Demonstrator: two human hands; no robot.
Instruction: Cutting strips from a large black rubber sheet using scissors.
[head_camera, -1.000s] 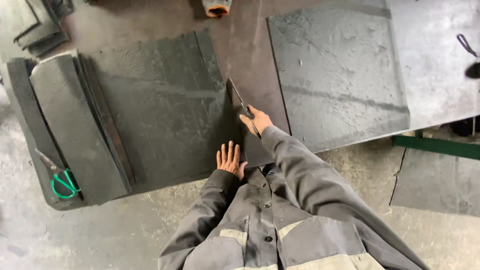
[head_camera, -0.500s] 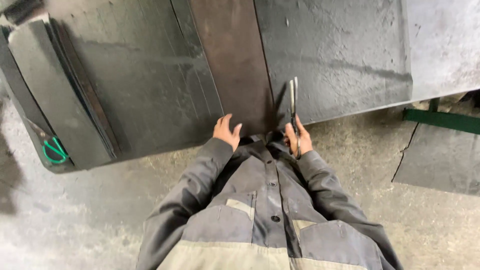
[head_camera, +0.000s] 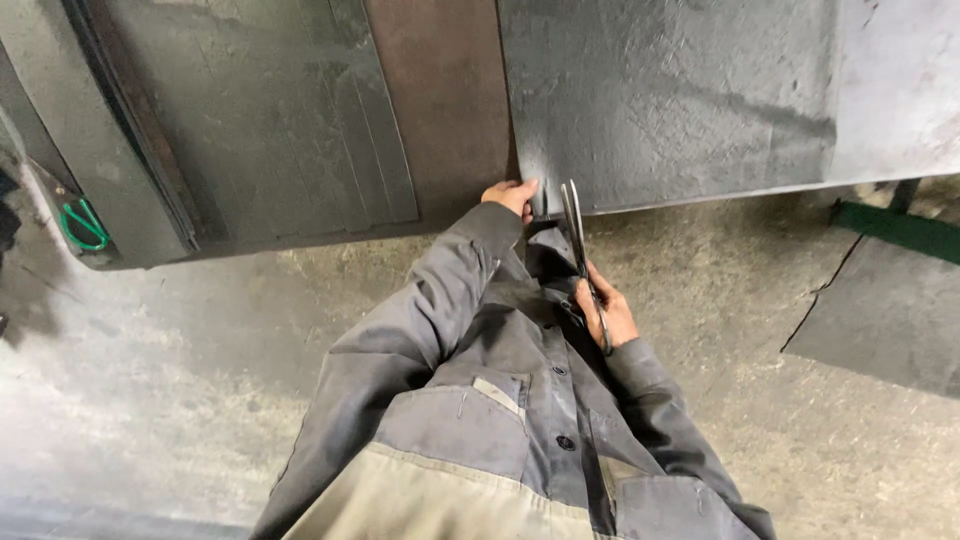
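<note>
1 grey sheet (head_camera: 690, 95) lies flat on the workbench (head_camera: 440, 100), its near left corner overhanging the bench edge, apparently to give the blades access. Shears (head_camera: 578, 240) meet that corner. Right hand (head_camera: 608, 312), below the sheet edge, grips the handles closed. Left hand (head_camera: 512, 195) pinches the corner, likely steadying it. Green-handled scissors (head_camera: 85, 225) lie far left of the sheet.

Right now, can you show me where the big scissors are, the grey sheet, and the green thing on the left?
Shears (head_camera: 574, 225), head view: on the blades, near the sheet's edge.
Grey sheet (head_camera: 680, 100), head view: on its bare top face.
Green thing (head_camera: 85, 225), head view: on its looped handle, at the far left.
</note>
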